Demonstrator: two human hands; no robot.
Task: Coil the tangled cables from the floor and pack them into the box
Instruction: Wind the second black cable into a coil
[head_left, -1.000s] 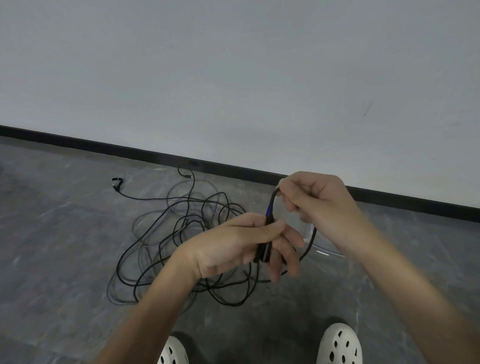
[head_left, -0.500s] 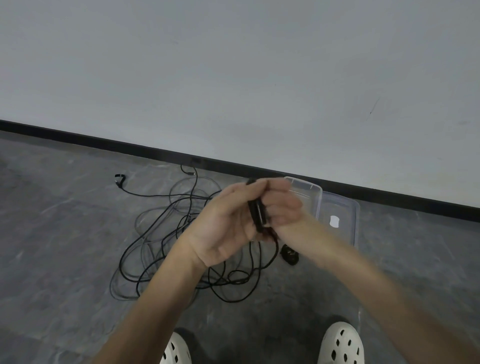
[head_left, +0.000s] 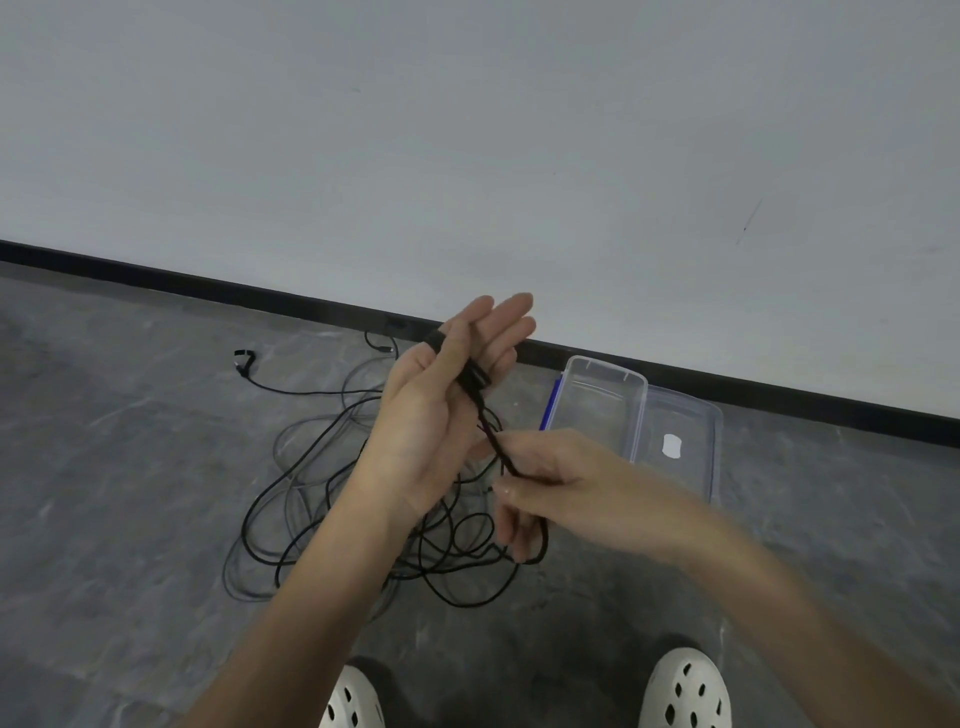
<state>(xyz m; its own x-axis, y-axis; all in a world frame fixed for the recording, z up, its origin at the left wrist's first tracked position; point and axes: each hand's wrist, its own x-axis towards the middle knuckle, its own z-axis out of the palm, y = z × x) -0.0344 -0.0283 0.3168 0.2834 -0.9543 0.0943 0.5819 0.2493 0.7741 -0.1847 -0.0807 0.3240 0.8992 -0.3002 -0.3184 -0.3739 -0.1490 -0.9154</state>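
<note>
Grey floor (head_left: 130, 493) below, left hand (head_left: 436, 415) pins the black cable (head_left: 490, 434) under my thumb, right hand (head_left: 550, 483) pinches it lower.

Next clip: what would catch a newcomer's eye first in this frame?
The two bare hands mid-frame: the left hand, raised with fingers straight, pins a thin black cable under its thumb, while the right hand pinches the same cable lower down. Below them a tangled heap of black cables sprawls on the grey floor, and a clear plastic box sits to the right near the wall.
</note>
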